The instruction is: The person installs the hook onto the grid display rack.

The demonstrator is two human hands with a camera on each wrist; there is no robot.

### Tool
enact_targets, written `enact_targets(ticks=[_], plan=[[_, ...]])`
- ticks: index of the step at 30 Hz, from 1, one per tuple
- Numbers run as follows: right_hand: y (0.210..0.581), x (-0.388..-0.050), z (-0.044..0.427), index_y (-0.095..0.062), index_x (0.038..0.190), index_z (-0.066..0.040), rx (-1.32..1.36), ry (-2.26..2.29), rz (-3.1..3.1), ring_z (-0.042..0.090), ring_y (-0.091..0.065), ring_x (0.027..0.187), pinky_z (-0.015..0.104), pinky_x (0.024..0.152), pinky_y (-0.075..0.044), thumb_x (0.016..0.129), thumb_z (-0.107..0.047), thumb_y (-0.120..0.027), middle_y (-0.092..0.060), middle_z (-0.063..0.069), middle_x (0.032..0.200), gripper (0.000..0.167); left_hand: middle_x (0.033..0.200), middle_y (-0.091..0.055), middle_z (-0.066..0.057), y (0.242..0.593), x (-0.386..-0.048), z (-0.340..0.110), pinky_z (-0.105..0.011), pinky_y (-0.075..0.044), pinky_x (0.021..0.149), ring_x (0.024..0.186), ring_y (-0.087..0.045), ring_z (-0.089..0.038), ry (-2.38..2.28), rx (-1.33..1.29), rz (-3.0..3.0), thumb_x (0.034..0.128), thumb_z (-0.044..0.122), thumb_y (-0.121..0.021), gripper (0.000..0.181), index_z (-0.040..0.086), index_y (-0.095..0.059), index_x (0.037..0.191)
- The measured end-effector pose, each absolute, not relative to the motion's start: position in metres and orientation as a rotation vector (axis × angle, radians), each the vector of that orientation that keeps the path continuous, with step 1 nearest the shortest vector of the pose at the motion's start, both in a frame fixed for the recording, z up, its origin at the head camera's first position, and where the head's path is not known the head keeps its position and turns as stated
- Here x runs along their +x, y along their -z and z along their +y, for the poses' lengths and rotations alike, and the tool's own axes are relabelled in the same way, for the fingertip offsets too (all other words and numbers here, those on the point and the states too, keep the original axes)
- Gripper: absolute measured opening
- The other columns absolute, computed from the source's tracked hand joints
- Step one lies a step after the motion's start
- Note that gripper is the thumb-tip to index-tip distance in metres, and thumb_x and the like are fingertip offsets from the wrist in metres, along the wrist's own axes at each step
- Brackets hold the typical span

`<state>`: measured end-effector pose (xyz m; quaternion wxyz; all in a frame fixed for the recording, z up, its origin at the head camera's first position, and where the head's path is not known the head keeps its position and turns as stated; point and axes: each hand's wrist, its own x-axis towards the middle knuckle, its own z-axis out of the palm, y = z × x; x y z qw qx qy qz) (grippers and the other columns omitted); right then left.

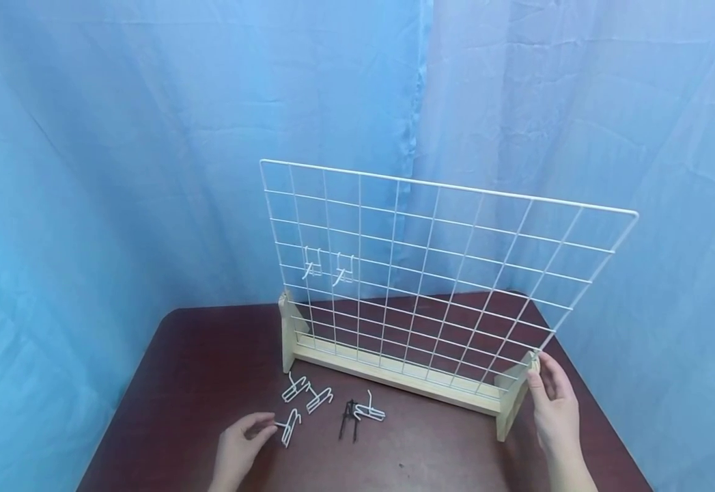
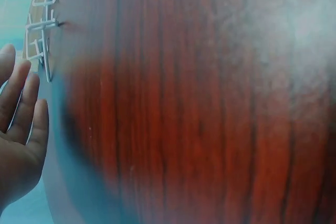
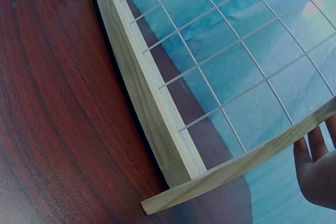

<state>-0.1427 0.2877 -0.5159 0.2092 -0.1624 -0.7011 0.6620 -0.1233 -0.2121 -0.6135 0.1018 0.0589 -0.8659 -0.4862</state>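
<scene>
A white wire grid panel (image 1: 418,273) stands upright in a pale wooden stand (image 1: 394,372). My right hand (image 1: 558,403) grips the stand's right end piece, thumb on the near side; in the right wrist view, fingers (image 3: 315,145) lie along that wooden end (image 3: 236,171). Near the front of the table, my left hand (image 1: 243,441) pinches the prong of a white wire hook (image 1: 291,428) between thumb and forefinger; the left wrist view cuts off this pinch. Two white hooks hang on the grid, one a double-wire hook (image 1: 312,263), the other a similar hook (image 1: 343,270) to its right.
Two loose white hooks, one hook (image 1: 296,387) and another hook (image 1: 319,398), lie before the stand's left end. Farther right, black hooks (image 1: 349,418) lie against a white hook (image 1: 369,410). Blue curtains (image 1: 148,137) surround the dark red table (image 1: 209,355).
</scene>
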Motion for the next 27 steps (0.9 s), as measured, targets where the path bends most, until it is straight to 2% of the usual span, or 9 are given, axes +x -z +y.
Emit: enact_targets(ticks=[7, 14, 22, 27], plan=[[0.518, -0.142, 0.289, -0.042, 0.148, -0.005, -0.460, -1.843, -1.953, 0.017, -0.036, 0.141, 0.018, 0.107, -0.035, 0.102, -0.014, -0.054, -0.047, 0.004, 0.144, 0.049, 0.094, -0.073, 0.008, 0.620, -0.128, -0.217, -0.026, -0.051, 0.084, 0.092, -0.065, -0.013, 1.240, 0.012, -2.537, 0.0668, 0.009, -0.089, 0.030, 0.017, -0.079, 0.094], [0.520, -0.143, 0.290, -0.039, 0.150, -0.005, -0.423, -1.777, -2.016, 0.019, -0.036, 0.142, 0.019, 0.107, -0.035, 0.103, -0.016, -0.052, -0.046, 0.003, 0.144, 0.050, 0.096, -0.072, 0.014, 0.629, -0.137, -0.221, -0.016, -0.042, 0.090, 0.097, -0.062, -0.015, 1.193, -0.138, -2.507, 0.0636, 0.006, -0.090, 0.034, 0.016, -0.080, 0.094], [0.521, -0.143, 0.290, -0.038, 0.150, -0.006, -0.430, -1.784, -2.021, 0.019, -0.035, 0.142, 0.019, 0.108, -0.034, 0.103, -0.015, -0.052, -0.044, 0.004, 0.146, 0.050, 0.099, -0.072, 0.014, 0.631, -0.143, -0.226, -0.038, -0.048, 0.095, 0.103, -0.062, -0.017, 1.203, -0.110, -2.610, 0.0656, 0.009, -0.090, 0.033, 0.019, -0.080, 0.095], [0.519, -0.144, 0.290, -0.038, 0.150, -0.006, -0.430, -1.787, -2.024, 0.019, -0.034, 0.143, 0.020, 0.109, -0.033, 0.103, -0.016, -0.052, -0.043, 0.007, 0.149, 0.051, 0.102, -0.073, 0.012, 0.635, -0.145, -0.228, -0.042, -0.047, 0.097, 0.107, -0.062, -0.022, 1.204, -0.121, -2.613, 0.0642, 0.010, -0.090, 0.035, 0.019, -0.080, 0.096]])
